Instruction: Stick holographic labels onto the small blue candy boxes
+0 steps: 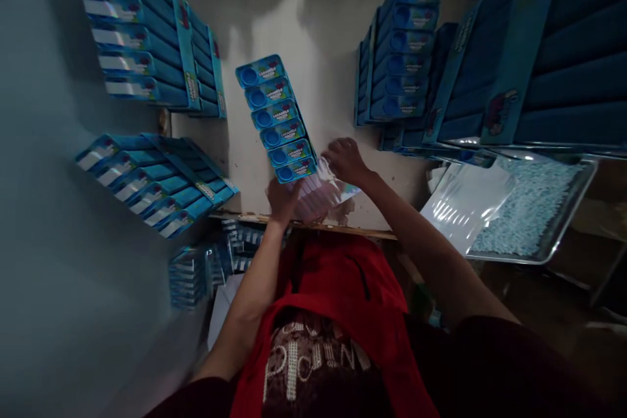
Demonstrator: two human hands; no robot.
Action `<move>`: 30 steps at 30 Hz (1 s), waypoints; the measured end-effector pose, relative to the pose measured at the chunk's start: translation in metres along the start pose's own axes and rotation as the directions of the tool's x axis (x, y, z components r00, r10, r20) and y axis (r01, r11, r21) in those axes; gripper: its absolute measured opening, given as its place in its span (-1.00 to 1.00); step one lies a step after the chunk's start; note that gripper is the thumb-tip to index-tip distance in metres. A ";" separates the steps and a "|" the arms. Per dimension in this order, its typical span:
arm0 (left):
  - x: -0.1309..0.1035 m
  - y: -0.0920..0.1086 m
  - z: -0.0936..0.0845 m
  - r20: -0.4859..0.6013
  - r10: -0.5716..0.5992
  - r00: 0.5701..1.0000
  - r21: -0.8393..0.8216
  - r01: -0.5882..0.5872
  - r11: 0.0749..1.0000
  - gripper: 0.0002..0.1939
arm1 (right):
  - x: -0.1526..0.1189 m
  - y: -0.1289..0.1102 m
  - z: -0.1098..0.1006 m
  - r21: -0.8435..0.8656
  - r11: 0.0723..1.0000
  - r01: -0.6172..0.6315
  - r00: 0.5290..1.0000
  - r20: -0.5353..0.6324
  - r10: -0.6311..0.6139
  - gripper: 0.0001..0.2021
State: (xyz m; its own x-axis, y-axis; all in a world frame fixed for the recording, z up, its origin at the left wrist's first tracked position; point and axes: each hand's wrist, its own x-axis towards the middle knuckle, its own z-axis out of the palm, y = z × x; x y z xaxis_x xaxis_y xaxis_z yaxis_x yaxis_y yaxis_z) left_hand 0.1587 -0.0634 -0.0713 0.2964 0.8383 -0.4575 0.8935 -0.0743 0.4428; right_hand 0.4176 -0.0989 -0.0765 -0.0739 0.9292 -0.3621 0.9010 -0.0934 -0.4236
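A row of blue candy packs (281,119) marked "Caramelo Macizo" lies on the pale table, running away from me at a slant. At its near end is a clear ridged plastic tray (318,194), with shiny reflections on it. My left hand (283,201) is closed at the tray's left edge, its thumb beside the nearest pack. Curled fingers of my right hand (345,160) meet at the tray's upper right corner; what they pinch is too dim to make out.
Banded blue pack stacks stand left (147,46), lower left (161,176) and right (401,52), with larger bundles (529,65) beyond. A metal tray (541,258) holds small pale-blue pieces (533,209) under clear plastic sheets (470,202). The table's worn front edge (362,231) is close to me.
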 end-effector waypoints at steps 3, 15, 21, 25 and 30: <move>0.002 0.008 0.002 0.138 0.030 0.990 0.084 -0.042 0.996 -0.67 | 0.000 0.001 0.008 -0.064 0.998 0.021 0.999 0.036 -0.019 -0.74; 0.018 0.077 0.015 0.319 0.121 0.940 0.087 -0.156 0.984 -0.65 | -0.029 0.023 -0.004 -0.048 0.998 -0.036 0.994 -0.103 0.031 -0.67; 0.035 0.067 0.029 0.374 0.169 0.912 -0.271 -0.067 0.960 -0.70 | -0.044 0.004 0.019 -0.009 1.000 -0.011 0.995 -0.095 0.010 -0.55; 0.032 0.055 0.033 0.368 0.121 0.922 -0.407 0.043 0.912 -0.79 | -0.056 -0.003 0.038 -0.005 0.999 0.032 0.995 -0.095 -0.032 -0.53; 0.022 0.044 0.032 0.389 0.068 0.919 -0.513 0.154 0.844 -0.77 | -0.080 -0.006 0.054 -0.026 0.992 0.121 0.986 -0.108 -0.123 -0.48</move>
State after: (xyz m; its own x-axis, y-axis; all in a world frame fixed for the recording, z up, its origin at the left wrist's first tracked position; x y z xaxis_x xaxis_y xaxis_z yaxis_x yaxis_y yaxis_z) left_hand 0.2153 -0.0658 -0.0864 0.4645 0.5550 -0.6900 0.6273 0.3437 0.6988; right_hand 0.3946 -0.1915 -0.0898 -0.1375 0.9669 -0.2151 0.8964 0.0290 -0.4424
